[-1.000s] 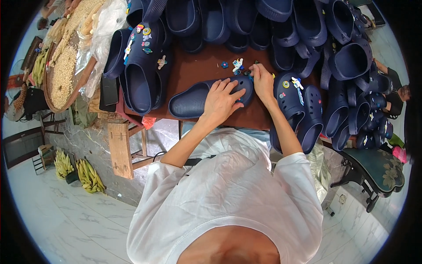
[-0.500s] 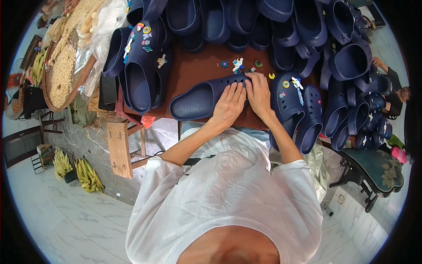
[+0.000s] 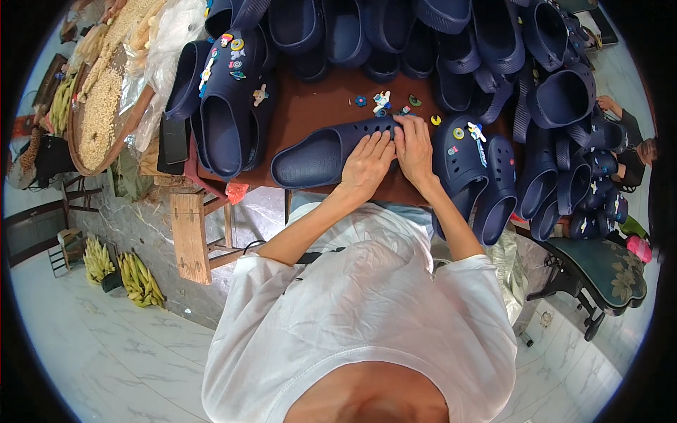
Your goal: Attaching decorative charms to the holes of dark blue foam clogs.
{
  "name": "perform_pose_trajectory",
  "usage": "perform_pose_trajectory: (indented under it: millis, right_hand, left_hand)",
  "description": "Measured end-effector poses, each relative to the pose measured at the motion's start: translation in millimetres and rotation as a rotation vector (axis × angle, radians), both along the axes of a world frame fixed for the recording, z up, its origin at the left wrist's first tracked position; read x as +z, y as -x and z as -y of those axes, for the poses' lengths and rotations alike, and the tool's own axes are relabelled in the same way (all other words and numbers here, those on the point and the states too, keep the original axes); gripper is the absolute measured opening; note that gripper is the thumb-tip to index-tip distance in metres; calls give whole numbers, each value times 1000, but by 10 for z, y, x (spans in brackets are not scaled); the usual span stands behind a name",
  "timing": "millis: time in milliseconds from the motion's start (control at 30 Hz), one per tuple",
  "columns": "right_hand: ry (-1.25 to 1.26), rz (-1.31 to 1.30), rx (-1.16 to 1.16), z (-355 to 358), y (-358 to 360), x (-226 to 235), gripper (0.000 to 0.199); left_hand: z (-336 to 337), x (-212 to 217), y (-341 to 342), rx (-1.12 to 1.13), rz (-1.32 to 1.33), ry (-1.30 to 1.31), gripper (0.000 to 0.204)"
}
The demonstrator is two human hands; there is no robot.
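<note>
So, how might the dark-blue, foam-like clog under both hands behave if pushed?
The clog is probably light, given its foam-like look. It gapes open without sagging, suggesting springy rather than floppy. Its long shape makes rolling unlikely.

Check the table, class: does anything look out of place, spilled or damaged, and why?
No damage or spill shows there. Slightly untidy: several charms lie loose on the table, past the clog under the left hand and right hand, whereas the decorated clog at left wears its charms.
</note>
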State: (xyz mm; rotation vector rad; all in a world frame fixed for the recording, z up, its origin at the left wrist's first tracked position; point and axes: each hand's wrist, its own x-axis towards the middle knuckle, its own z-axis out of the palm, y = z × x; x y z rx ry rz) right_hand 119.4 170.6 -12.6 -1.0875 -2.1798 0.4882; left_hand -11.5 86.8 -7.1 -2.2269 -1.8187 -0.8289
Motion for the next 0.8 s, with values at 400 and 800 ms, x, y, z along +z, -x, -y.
perform_pose_trajectory:
  millis: [400, 800]
  right_hand:
    - [-42, -33, -7, 27, 8, -20, 24]
    - [-96, -69, 269, 430, 20, 273, 41]
  left_hand:
    - [-68, 184, 45, 59, 289, -41, 16]
    - [-800, 191, 532, 81, 439, 348, 14]
